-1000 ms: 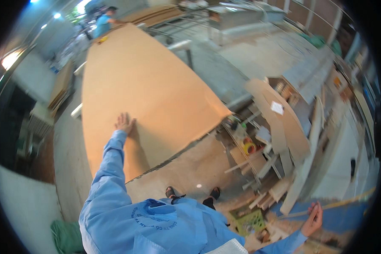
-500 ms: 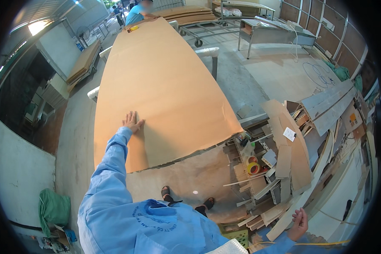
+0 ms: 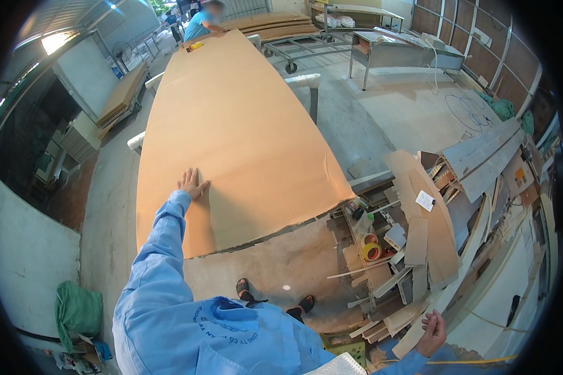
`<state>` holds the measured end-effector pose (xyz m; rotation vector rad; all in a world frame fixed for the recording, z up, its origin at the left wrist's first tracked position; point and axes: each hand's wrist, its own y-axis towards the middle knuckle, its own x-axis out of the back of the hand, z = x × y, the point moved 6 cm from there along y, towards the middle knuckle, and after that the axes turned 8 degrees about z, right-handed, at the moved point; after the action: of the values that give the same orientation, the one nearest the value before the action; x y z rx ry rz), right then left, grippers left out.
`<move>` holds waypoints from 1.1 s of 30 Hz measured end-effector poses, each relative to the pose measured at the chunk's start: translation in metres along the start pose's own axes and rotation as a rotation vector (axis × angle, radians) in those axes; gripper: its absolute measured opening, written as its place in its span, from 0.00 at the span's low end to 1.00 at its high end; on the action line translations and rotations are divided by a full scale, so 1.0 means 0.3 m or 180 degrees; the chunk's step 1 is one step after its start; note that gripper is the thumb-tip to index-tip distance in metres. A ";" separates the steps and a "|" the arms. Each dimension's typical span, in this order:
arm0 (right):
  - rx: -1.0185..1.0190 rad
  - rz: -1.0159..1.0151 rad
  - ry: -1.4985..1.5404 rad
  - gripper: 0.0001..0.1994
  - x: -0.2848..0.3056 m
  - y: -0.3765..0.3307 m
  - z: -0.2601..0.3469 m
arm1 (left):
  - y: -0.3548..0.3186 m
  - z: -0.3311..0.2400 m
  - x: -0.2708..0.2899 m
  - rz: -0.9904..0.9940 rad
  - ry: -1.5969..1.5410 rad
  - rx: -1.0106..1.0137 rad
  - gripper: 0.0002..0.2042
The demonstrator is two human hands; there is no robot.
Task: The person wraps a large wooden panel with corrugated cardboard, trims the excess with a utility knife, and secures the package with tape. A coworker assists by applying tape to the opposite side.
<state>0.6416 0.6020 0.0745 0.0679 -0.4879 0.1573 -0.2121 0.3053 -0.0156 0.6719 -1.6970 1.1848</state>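
Observation:
A large board covered in brown paper-like sheet (image 3: 244, 125) stretches away from me on supports. My left hand (image 3: 192, 183) lies flat on it near its left side, fingers spread, holding nothing. Off to the lower right, my right hand (image 3: 433, 331) hovers beside a heap of offcuts (image 3: 419, 290). Its fingers are loosely curled and a little apart, with nothing visible in them. At the board's far end, a person in a blue shirt (image 3: 198, 25) leans with an arm at its edge, near a small yellow-and-dark object (image 3: 194, 46).
Rolls of tape (image 3: 371, 251) lie among the scraps at right. White-padded supports (image 3: 305, 81) jut out from under the board. Beyond stand a wheeled metal frame (image 3: 306, 51) and a metal desk (image 3: 406, 53). A green sack (image 3: 79, 309) sits at lower left.
The view has shifted slightly. My left hand stays flat on the board; my right hand remains beside the offcuts, slightly turned. The far person's head has come more fully into view.

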 end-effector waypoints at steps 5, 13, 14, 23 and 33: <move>-0.0055 0.0085 0.0198 0.14 -0.030 0.018 -0.008 | 0.018 0.021 -0.007 0.0026 0.0019 -0.0017 0.45; -0.0086 0.0891 0.0982 0.14 -0.327 0.165 -0.008 | 0.041 0.041 -0.005 0.0068 0.0064 0.0013 0.45; -0.0110 0.1040 0.0952 0.14 -0.406 0.213 0.008 | 0.043 0.033 0.007 -0.0035 0.0039 -0.0065 0.44; 0.1443 0.1546 -0.0168 0.32 -1.369 0.807 0.530 | 0.135 -0.474 0.070 -0.0132 0.0653 -0.1423 0.38; 0.0615 0.3258 0.0694 0.35 -1.557 0.731 0.282 | 0.097 -1.478 0.007 -0.0333 0.0567 -0.3945 0.25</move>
<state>0.1590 0.7469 -0.0654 -0.0165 -0.2484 1.2032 -0.0696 0.7248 0.0203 -0.1250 -1.8116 -0.0234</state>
